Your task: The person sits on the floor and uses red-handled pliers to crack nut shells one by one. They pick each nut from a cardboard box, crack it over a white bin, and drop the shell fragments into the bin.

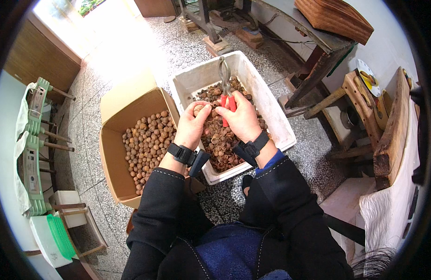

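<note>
My left hand [192,122] holds a walnut [198,110] between thumb and fingers. Red-handled nutcracker pliers [225,82] are in my right hand [240,118], their metal jaws pointing away from me. The tips of my two thumbs almost meet; what lies between them is too small to make out. Both hands are over a white foam box [283,140], in which broken walnut shells [222,154] and darker pieces lie. At its left stands an open cardboard box [112,168] with many whole walnuts [150,140] inside.
At the right are a worn wooden table [317,35] bearing a woven basket [334,17], and a wooden stool or chair frame [362,101]. Pale green appliances [32,168] line the left wall, near a foam box with a green basket [59,234]. Speckled floor [93,196] surrounds the boxes.
</note>
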A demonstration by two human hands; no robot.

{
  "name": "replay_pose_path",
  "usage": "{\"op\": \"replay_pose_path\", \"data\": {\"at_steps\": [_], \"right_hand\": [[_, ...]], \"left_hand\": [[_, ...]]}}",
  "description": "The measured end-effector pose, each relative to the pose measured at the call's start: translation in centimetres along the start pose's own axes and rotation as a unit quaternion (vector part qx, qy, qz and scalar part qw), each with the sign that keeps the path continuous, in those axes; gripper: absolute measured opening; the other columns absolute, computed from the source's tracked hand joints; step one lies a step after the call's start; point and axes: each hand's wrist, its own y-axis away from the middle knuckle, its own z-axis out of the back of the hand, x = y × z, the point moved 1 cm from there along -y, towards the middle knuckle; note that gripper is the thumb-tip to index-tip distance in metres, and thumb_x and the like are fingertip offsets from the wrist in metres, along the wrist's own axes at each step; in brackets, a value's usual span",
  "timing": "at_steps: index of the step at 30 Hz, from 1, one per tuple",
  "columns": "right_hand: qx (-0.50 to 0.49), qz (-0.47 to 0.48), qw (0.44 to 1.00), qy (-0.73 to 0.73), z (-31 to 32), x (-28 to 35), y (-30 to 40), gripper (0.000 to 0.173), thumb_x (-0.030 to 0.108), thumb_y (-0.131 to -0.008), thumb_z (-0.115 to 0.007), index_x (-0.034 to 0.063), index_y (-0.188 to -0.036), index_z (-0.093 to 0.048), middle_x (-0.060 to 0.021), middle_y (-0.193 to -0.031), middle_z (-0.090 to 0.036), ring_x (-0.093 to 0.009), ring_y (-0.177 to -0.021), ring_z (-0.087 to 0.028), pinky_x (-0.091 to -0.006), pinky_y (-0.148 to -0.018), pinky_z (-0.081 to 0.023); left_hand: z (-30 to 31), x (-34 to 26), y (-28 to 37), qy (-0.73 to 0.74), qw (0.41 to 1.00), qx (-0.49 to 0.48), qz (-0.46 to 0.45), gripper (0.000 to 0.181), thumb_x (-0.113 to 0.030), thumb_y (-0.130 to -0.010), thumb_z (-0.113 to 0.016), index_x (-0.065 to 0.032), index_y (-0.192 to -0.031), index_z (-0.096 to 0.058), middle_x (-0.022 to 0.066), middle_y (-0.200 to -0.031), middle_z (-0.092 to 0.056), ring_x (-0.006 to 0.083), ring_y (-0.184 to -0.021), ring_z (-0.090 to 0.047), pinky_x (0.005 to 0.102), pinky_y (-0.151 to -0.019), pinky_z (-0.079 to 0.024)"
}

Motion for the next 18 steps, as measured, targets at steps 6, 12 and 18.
{"op": "replay_pose_path", "data": {"at_steps": [6,12,18], "right_hand": [[-0.007,0.005,1.0,0.015,0.5,-0.4,-0.2,0.025,0.013,-0.077,-0.072,0.0017,-0.089,-0.053,-0.0084,-0.081,-0.063,-0.017,-0.073,-0.06,-0.0304,-0.067,-0.048],[0.0,-0.014,0.998,0.064,0.9,-0.3,0.0,0.028,0.016,-0.074,-0.073,0.0019,-0.084,-0.051,-0.0129,-0.077,-0.062,-0.027,-0.071,-0.062,-0.0362,-0.065,-0.048],[0.045,-0.003,0.998,0.05,1.5,-0.6,0.2,0.026,0.014,-0.074,-0.072,0.002,-0.085,-0.052,-0.0115,-0.078,-0.062,-0.026,-0.071,-0.062,-0.035,-0.066,-0.048]], "left_hand": [[0.3,-0.2,-0.2,0.073,0.996,-0.006,0.049,0.02,-0.023,-0.092,-0.059,-0.0097,-0.107,-0.056,-0.0017,-0.085,-0.058,0.0084,-0.068,-0.055,0.0207,-0.046,-0.038],[0.0,0.4,-0.1,-0.062,0.997,0.025,0.027,0.023,-0.022,-0.09,-0.062,-0.0089,-0.108,-0.058,-0.0034,-0.081,-0.057,0.0053,-0.067,-0.054,0.0181,-0.045,-0.038],[0.0,0.5,-0.3,-0.149,0.988,0.042,0.01,0.022,-0.021,-0.087,-0.064,-0.0061,-0.103,-0.061,-0.0035,-0.076,-0.057,0.0036,-0.062,-0.051,0.019,-0.048,-0.04]]}}
